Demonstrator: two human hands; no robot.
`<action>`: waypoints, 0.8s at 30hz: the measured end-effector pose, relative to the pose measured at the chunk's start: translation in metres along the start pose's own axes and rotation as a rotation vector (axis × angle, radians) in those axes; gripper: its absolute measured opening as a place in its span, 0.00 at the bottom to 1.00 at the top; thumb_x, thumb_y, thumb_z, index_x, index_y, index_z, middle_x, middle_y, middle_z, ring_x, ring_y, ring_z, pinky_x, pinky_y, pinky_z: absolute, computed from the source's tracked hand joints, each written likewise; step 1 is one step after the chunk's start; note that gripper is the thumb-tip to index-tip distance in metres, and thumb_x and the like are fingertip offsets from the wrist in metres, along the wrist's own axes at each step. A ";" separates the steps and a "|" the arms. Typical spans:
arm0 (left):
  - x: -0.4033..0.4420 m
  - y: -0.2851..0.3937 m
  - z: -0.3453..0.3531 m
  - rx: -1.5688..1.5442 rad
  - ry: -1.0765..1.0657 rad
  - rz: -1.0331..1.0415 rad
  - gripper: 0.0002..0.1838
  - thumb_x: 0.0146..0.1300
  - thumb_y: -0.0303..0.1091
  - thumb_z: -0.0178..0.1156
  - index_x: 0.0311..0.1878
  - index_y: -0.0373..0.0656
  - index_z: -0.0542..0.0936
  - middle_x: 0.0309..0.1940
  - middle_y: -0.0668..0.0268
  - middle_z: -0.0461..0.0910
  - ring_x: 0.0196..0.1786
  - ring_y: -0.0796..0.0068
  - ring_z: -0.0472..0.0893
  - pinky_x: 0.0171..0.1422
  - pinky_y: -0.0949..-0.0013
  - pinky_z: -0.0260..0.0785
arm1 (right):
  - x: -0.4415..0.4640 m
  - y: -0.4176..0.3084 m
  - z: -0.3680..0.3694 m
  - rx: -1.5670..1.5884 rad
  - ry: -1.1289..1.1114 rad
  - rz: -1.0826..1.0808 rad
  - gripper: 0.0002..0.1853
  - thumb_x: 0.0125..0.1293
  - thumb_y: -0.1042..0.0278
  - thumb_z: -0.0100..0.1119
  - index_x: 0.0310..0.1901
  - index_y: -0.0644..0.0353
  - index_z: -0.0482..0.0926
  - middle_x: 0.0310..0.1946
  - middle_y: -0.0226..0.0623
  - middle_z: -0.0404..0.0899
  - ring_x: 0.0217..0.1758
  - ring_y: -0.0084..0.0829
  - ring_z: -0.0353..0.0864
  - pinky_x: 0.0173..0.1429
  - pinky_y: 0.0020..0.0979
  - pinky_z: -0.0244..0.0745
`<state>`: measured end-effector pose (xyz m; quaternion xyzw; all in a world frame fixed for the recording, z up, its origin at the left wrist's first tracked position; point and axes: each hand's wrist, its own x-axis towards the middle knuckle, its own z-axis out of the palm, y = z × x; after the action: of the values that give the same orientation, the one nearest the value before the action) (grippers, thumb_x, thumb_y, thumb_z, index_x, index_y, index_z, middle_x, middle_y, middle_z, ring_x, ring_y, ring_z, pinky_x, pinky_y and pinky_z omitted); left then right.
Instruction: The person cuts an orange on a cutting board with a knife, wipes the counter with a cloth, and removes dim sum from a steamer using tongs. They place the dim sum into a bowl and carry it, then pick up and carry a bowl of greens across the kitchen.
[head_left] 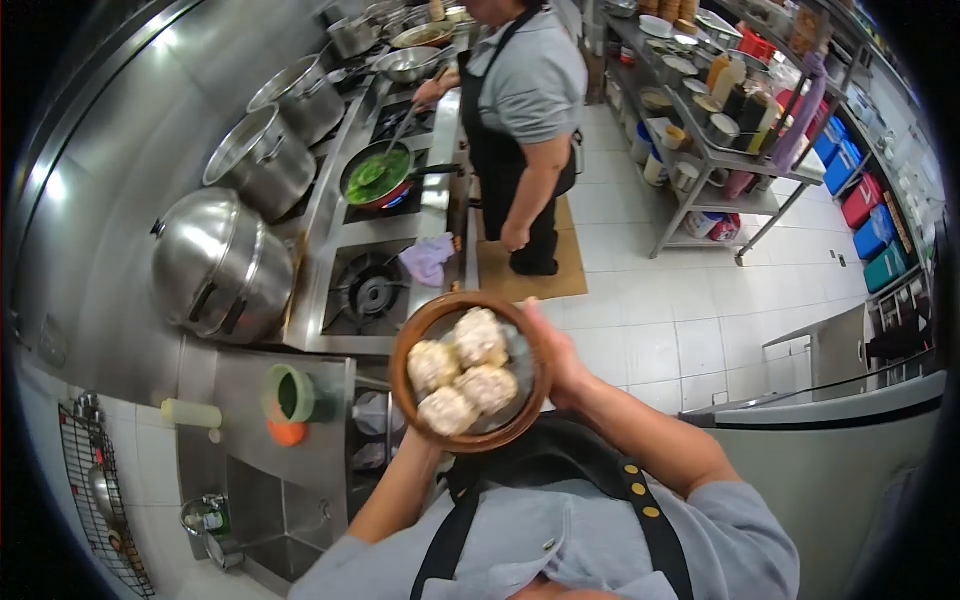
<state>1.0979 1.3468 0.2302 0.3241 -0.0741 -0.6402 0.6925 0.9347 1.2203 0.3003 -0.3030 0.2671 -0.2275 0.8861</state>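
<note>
A round steamer basket is held up in front of my chest, its open top facing me. Several pale, lumpy dumplings sit close together inside it on a light liner. My right hand grips the basket's right side, with the thumb along the rim and the other fingers mostly hidden. From the lower left, my left hand reaches under the basket and supports it; its fingers are out of sight beneath.
Beyond the basket is a gas burner with a purple cloth beside it. A co-worker stirs greens in a wok. Large steel pots line the left wall. A sink lies lower left; a loaded shelf stands right.
</note>
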 end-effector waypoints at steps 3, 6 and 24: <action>0.075 -0.049 0.051 0.005 -0.095 -0.160 0.30 0.68 0.55 0.45 0.66 0.46 0.63 0.61 0.60 0.69 0.61 0.61 0.72 0.63 0.56 0.69 | -0.030 -0.048 -0.065 0.077 0.107 -0.129 0.37 0.69 0.35 0.36 0.63 0.62 0.65 0.59 0.42 0.70 0.62 0.34 0.69 0.66 0.35 0.64; 0.147 -0.103 0.111 0.125 -0.197 -0.287 0.30 0.68 0.55 0.43 0.65 0.45 0.64 0.59 0.57 0.71 0.58 0.60 0.75 0.60 0.56 0.72 | -0.063 -0.087 -0.137 0.231 0.295 -0.291 0.35 0.69 0.35 0.37 0.62 0.60 0.67 0.58 0.43 0.71 0.59 0.36 0.71 0.63 0.37 0.68; 0.494 -0.509 0.501 0.623 -0.756 -0.902 0.30 0.69 0.55 0.38 0.64 0.43 0.65 0.60 0.58 0.71 0.60 0.63 0.73 0.64 0.59 0.67 | -0.219 -0.368 -0.526 0.531 1.019 -0.889 0.42 0.64 0.28 0.36 0.64 0.61 0.64 0.62 0.47 0.67 0.63 0.40 0.68 0.67 0.40 0.62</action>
<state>0.4958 0.7225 0.1893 0.2615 -0.3504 -0.8855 0.1573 0.3593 0.8638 0.2617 -0.0142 0.4340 -0.7361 0.5192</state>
